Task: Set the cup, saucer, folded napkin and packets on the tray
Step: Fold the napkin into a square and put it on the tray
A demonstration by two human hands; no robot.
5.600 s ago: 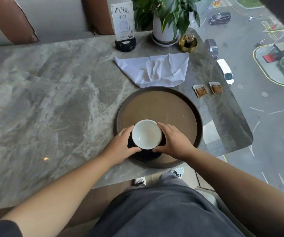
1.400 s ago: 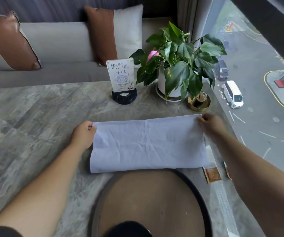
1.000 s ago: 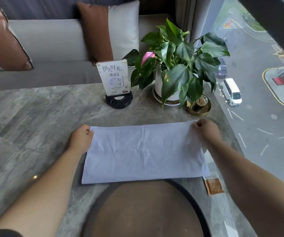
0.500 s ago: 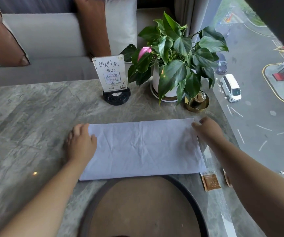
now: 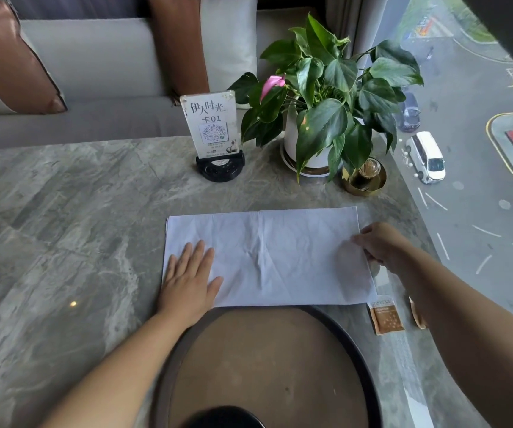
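Observation:
A white napkin [image 5: 279, 257] lies as a long folded rectangle on the marble table, just beyond the round brown tray [image 5: 351, 344]. My left hand [image 5: 188, 279] rests flat on its left end, fingers spread. At the right edge my right hand [image 5: 381, 245] pinches the napkin. Two brown packets lie right of the tray: one packet [image 5: 386, 315] is in full view, the other packet [image 5: 417, 318] is mostly hidden behind my right forearm. A dark saucer [image 5: 224, 417] shows at the tray's near edge; the cup is out of view.
A sign holder [image 5: 215, 134] on a black base, a potted plant [image 5: 320, 118] and a small gold dish [image 5: 364, 177] stand at the back of the table. The table's right edge runs along a window over a street. A sofa with cushions lies behind.
My left hand has moved from the napkin's left edge onto its top and now lies flat. My right hand has slid down the right edge. The napkin stays folded in a long rectangle.

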